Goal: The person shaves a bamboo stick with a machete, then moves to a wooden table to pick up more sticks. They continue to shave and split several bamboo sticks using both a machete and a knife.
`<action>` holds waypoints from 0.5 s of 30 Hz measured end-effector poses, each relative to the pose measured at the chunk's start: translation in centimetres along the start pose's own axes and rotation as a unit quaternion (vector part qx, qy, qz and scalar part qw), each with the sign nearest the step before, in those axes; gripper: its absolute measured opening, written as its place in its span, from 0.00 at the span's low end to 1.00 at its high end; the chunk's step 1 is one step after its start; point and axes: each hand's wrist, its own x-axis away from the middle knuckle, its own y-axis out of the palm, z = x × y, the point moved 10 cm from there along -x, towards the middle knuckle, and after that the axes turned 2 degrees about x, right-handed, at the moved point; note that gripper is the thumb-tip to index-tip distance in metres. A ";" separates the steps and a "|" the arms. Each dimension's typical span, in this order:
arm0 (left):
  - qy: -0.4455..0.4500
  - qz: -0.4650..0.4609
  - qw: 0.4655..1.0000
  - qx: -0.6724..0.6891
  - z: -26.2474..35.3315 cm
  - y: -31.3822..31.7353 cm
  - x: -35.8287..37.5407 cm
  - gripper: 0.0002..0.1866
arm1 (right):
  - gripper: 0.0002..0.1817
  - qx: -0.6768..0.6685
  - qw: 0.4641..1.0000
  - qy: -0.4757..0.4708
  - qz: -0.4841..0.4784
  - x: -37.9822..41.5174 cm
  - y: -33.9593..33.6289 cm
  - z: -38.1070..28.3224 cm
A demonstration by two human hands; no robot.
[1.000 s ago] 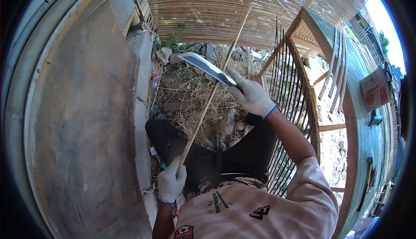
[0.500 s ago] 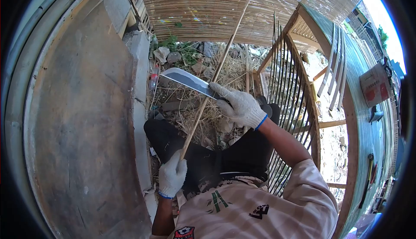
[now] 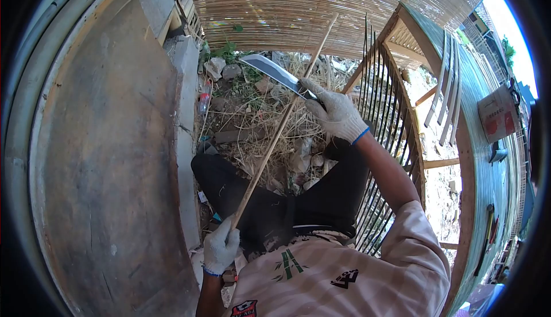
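My right hand (image 3: 336,110), in a white knitted glove, is closed around the handle of a machete (image 3: 271,71). Its broad blade points up and left, and its base lies across a long thin bamboo strip (image 3: 267,153). The lower end of that strip sits in my left hand (image 3: 221,248), also gloved, with the fingers wrapped round it near my left thigh. From there the strip slants up and right past the blade, its far end free in front of the bamboo screen. The machete's handle is mostly hidden by my fingers.
A worn wooden board (image 3: 109,162) stands close on the left. To the right are a frame with several dark rods (image 3: 379,99) and a green-topped bench (image 3: 482,173) bearing a box (image 3: 497,113) and grey strips (image 3: 445,87). Straw and rubble (image 3: 258,110) cover the ground.
My right hand and the machete have moved up and slightly right along the strip, away from me. My left hand has shifted a little down and left, still holding the strip.
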 end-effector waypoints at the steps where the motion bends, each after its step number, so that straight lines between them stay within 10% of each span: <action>1: 0.000 -0.002 1.000 0.000 -0.4 -0.2 0.5 0.19 | 0.31 0.000 1.000 0.002 0.000 -0.2 -0.4 0.1; 15: -0.082 -0.042 0.996 -0.015 -5.2 -1.8 5.1 0.19 | 0.30 0.058 0.998 0.001 0.025 -4.0 -2.0 4.1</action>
